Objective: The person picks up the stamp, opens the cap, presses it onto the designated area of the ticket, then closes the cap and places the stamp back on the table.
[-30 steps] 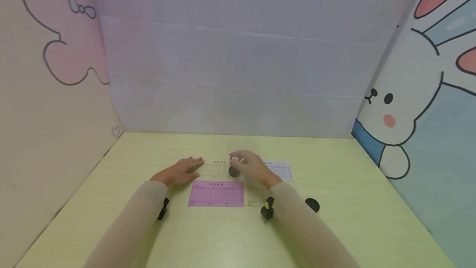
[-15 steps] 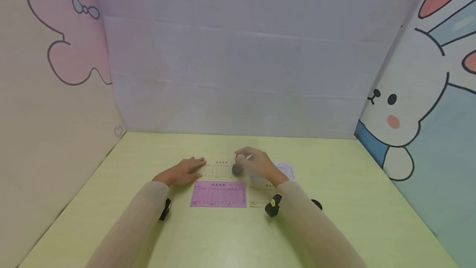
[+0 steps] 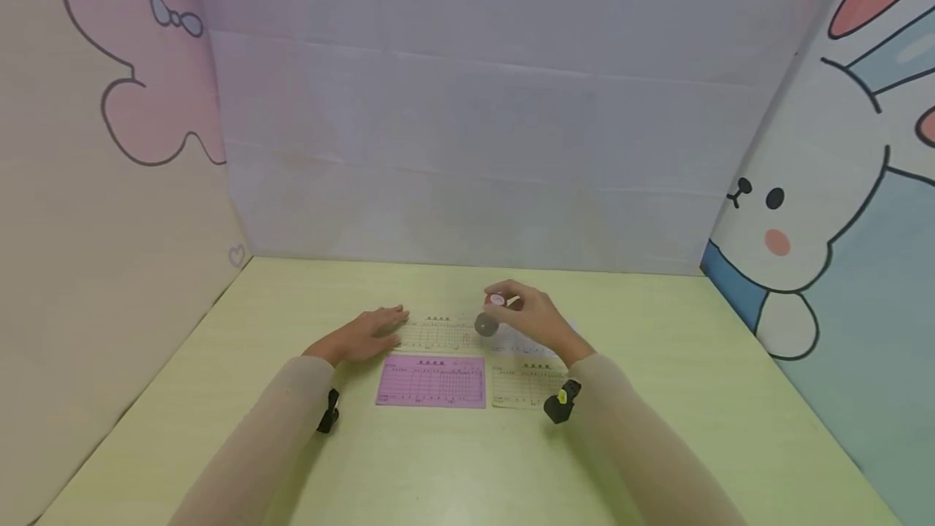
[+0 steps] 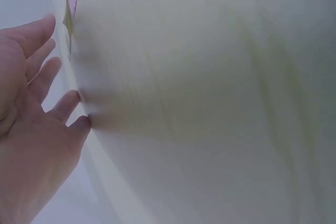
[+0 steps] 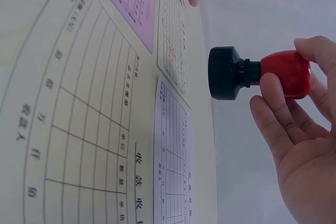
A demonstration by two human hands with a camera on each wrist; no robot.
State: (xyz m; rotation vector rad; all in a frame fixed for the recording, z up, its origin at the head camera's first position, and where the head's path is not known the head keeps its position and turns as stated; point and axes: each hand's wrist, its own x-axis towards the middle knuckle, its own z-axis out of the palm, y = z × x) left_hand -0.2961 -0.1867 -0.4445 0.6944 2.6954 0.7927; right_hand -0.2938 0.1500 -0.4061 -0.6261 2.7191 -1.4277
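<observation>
A pale green surface (image 3: 438,469) stretches before us. Leftmost, we see the left hand (image 3: 358,338), its grip relaxed and fingers extended at the left end of a cream form (image 3: 436,335); a pink form (image 3: 431,381) lies just nearer us. Further right we find the stamp (image 3: 485,325), raised clear of the forms, its black base (image 5: 223,74) facing down and its red handle (image 5: 294,77) pinched in the grip of the right hand (image 3: 536,316). Beneath lies a lilac form (image 5: 173,156), and nearer us a second cream form (image 3: 527,388).

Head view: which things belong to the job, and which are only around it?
Probably the job: red-handled stamp, in right hand; pink form; far cream form; near cream form; lilac form.
Just around: pink wall drawing; rabbit drawing; wrist cameras.
</observation>
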